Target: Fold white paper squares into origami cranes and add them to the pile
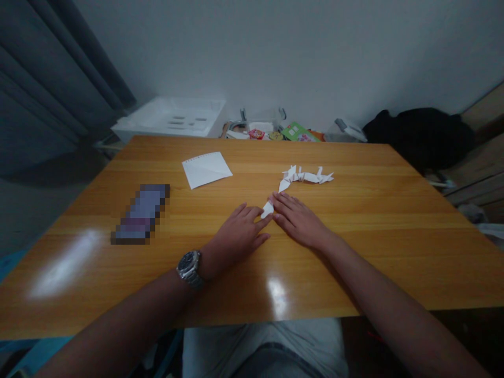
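My left hand (236, 239), with a metal watch on its wrist, lies palm down on the wooden table (354, 252). My right hand (297, 220) lies flat beside it. The fingertips of both hands press on a small folded piece of white paper (267, 210) between them. Just beyond it a chain of folded white paper pieces (305, 177) stretches to the right. A white sheet of paper (207, 169) with a folded corner lies further back on the left.
A blurred-out oblong object (140, 213) lies on the left of the table. Behind the table stand a white plastic tray (173, 119), small colourful packets (283, 132) and a black bag (419, 134). Grey curtains hang at the left.
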The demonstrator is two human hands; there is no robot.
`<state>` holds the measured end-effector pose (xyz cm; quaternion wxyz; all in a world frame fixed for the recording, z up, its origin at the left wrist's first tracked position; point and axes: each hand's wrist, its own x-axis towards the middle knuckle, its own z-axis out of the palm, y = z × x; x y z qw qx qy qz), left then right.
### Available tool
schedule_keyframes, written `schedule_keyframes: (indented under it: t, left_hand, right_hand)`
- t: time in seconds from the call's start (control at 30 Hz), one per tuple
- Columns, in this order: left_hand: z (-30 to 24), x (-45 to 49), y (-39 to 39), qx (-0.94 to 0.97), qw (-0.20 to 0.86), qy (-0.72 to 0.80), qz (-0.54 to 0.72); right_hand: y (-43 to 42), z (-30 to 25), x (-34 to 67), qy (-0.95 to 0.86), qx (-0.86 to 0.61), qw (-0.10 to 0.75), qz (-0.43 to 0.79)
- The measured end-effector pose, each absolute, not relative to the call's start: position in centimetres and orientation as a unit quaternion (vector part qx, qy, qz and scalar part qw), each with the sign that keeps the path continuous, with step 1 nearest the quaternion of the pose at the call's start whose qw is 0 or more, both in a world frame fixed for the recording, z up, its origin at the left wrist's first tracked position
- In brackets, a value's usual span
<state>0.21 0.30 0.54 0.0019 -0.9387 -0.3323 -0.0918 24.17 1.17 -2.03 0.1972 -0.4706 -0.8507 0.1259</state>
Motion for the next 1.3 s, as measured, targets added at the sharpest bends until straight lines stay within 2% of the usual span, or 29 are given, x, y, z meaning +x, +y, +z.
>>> schedule_keyframes:
  t: [0.2, 0.5, 0.9, 1.3]
  left_hand:
    - [0.8, 0.4, 0.4, -0.933, -0.025, -0.339, -0.117]
    - [0.7, 0.4, 1.6, -0.897, -0.124, -0.378, -0.194]
    - [-0.7, 0.9, 2.2, -0.868, -0.102, -0.43, -0.227]
    - [-0.8, 0.7, 2.4, -0.858, -0.133, -0.431, -0.245]
  right_hand:
    - [1.7, -2.1, 24.0, -0.845, -0.434, 0.278, 0.142]
    - [1.4, -2.0, 23.2, -0.825, -0.453, 0.3, 0.155]
    - [1.4, -1.8, 22.8, -0.81, -0.473, 0.307, 0.162]
    - [1.2, -1.4, 22.7, -0.826, -0.448, 0.304, 0.158]
